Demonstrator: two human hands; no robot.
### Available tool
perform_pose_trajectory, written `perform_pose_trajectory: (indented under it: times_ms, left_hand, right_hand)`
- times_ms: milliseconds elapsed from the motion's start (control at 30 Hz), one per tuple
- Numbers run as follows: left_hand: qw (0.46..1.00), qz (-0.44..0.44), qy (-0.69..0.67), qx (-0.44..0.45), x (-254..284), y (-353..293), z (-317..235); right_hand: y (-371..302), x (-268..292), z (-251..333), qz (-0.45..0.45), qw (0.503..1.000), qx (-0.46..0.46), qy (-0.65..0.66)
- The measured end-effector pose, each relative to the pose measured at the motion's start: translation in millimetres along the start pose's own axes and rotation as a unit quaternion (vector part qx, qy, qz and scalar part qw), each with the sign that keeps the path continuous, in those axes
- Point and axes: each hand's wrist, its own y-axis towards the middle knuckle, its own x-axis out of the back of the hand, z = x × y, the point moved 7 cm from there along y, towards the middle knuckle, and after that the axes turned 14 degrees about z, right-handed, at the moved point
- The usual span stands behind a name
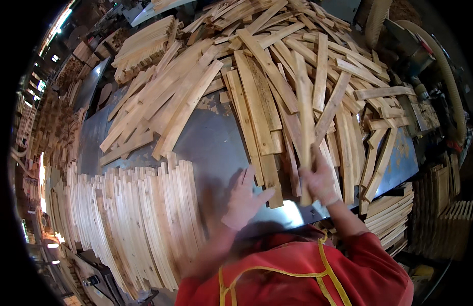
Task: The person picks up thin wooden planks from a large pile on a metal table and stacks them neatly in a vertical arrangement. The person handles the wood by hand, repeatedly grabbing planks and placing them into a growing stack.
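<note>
My right hand [322, 179] is closed around the near end of a long, narrow wooden board [304, 115], which points away from me over the pile. My left hand [245, 200] has its fingers spread and holds nothing. It hovers over the dark metal tabletop [216, 135], just left of the near ends of several loose boards [252, 117]. A large, jumbled heap of wooden boards [292, 46] covers the far and right parts of the table. More boards [170, 97] lie fanned out at the left.
A row of slats stacked on edge [137, 219] stands at the near left. A neat stack of boards [145, 46] sits at the far left. Below the table's right edge is another stack [392, 214]. A ribbed hose [450, 86] curves down on the right.
</note>
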Motion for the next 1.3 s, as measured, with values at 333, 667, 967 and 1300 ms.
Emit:
perform_pose_trajectory:
  times_ms: [333, 667, 967, 1300]
  left_hand:
    - [0.957, -0.111, -0.188, 0.192, 24.2, -15.6, 60.1]
    - [0.882, -0.154, 0.324, 0.304, 12.2, -218.7, 143.9]
    - [0.839, -0.247, 0.480, 0.066, 148.1, -261.6, 27.1]
    - [0.721, -0.181, 0.513, 0.429, 256.1, -438.2, 270.5]
  right_hand:
    - [268.3, 28.2, 25.0, -0.040, 0.921, 0.081, -0.380]
    - [178.3, -45.0, 3.5, 0.162, 0.979, 0.064, -0.105]
    - [-58.0, -240.8, 93.8, 0.427, 0.704, 0.350, -0.446]
    - [-46.7, -292.2, 109.6, 0.342, 0.874, 0.202, -0.280]
